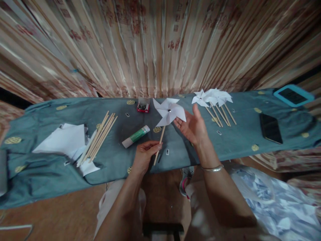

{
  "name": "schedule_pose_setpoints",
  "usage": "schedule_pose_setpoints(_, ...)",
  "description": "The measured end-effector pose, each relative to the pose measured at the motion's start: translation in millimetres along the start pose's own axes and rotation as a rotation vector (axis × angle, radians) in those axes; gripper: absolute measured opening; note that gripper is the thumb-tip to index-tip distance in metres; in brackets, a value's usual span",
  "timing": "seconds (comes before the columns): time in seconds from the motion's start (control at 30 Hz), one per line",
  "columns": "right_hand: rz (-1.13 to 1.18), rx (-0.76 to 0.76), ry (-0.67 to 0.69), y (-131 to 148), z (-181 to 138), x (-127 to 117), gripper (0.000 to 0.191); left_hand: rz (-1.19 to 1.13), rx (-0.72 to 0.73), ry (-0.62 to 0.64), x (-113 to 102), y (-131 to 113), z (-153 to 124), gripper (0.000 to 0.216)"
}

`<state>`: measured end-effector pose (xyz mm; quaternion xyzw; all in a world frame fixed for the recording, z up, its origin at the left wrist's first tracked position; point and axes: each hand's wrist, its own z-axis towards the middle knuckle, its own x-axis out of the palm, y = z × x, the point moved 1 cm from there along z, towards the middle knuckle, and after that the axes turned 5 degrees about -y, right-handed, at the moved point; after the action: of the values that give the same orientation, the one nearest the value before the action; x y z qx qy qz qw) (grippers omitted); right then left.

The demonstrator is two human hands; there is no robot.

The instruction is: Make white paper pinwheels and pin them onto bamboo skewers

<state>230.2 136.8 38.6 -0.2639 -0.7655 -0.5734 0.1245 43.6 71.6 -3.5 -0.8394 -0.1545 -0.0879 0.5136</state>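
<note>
Left hand [145,152] pinches the wooden stick of a white paper pinwheel [168,112], held just above the blue cloth-covered table [37,174]. Right hand [193,127] is open, palm up, fingers spread, fingertips at the pinwheel's blade at 3 o'clock. Glue stick [135,136] lies at 9 o'clock of the pinwheel stick, near. Small red box of pins [143,106] at 11 o'clock. Bundle of bare sticks [100,137] and paper scraps [65,140] well off at 9 o'clock. Finished pinwheels [213,98] lie at 2 o'clock. Black phone [271,128] and blue-cased tablet [293,95] far at 3 o'clock. Nothing between hands and pinwheel.
</note>
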Motion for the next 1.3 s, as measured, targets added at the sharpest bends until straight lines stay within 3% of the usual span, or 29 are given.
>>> schedule_pose_setpoints(0.2,-0.004,-0.129,0.026,12,-3,5,0.053,0.054,-0.006,0.041,1,-1,-2,0.031)
schedule_pose_setpoints(0.47,-0.101,-0.182,0.031,16,-6,4,0.057,0.089,0.025,0.022,1,-1,-1,0.031)
schedule_pose_setpoints(0.73,-0.078,-0.205,0.075,14,-6,5,0.055,0.078,0.053,-0.018,0,2,2,0.035)
schedule_pose_setpoints(1.3,-0.090,-0.168,0.026,8,-9,3,0.057,0.072,0.170,-0.099,-1,3,3,0.033)
